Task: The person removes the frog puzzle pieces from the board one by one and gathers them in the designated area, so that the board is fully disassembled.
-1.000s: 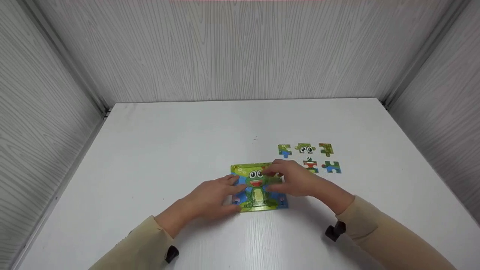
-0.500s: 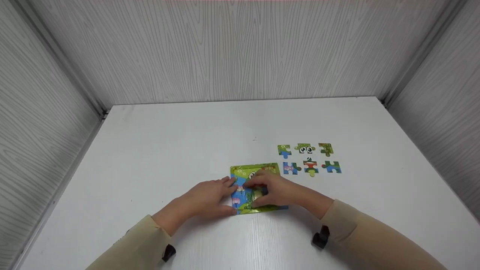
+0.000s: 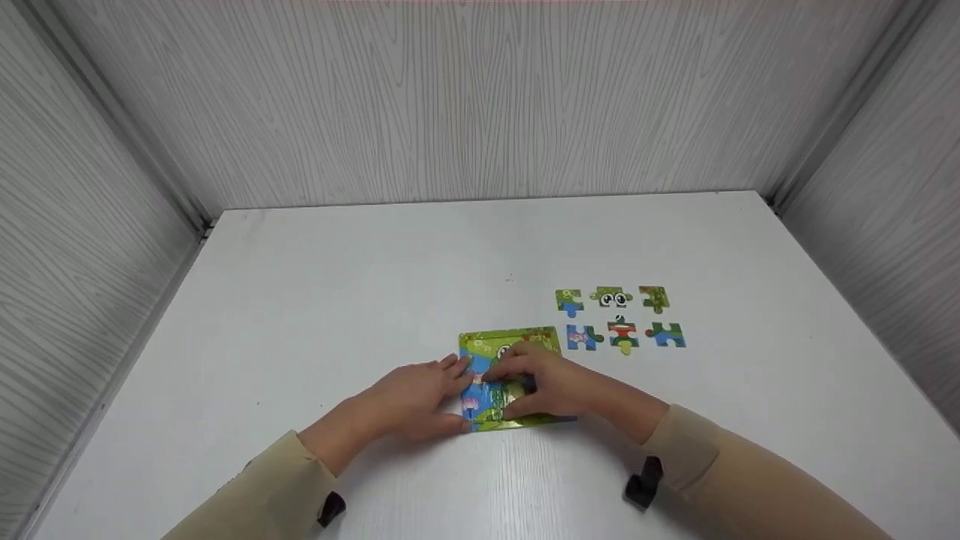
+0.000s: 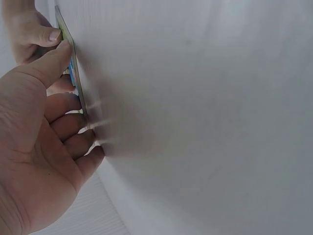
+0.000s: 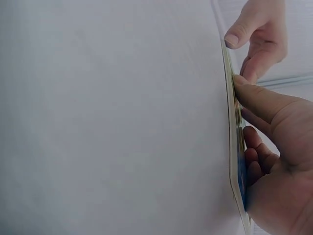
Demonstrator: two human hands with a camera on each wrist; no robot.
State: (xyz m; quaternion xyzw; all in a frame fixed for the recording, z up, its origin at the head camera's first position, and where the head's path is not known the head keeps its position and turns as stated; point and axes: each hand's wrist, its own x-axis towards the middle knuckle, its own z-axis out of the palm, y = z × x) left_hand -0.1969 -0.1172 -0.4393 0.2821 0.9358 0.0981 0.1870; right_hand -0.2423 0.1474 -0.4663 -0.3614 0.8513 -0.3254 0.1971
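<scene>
The frog puzzle board (image 3: 487, 337) lies flat on the white tabletop (image 3: 375, 292), near the middle, squarely between the hands, probably because there each can reach it without stretching. The left hand (image 3: 414, 399) rests against its left side with relaxed fingers, tips along that edge and thumb at the near left corner. It does not wrap round the board; the touch seems meant to keep it from sliding while the other hand works.

The right hand (image 3: 551, 384) reaches in from the right, over the frog's body, fingers bent, thumb down toward the near edge. Whether it pinches a piece or only presses on the surface I cannot tell, since the hand hides that spot.

Six loose pieces sit picture side up in two rows, to the right and toward the far side. The far row has a green-and-blue corner piece (image 3: 566, 298), an eyes piece (image 3: 612, 297) and a dark green piece (image 3: 660, 297); the near row, a flower piece (image 3: 577, 338), a mouth piece (image 3: 622, 337) and a blue-and-green piece (image 3: 665, 334). The gaps between them likely leave each easy to recognise and pick up.
</scene>
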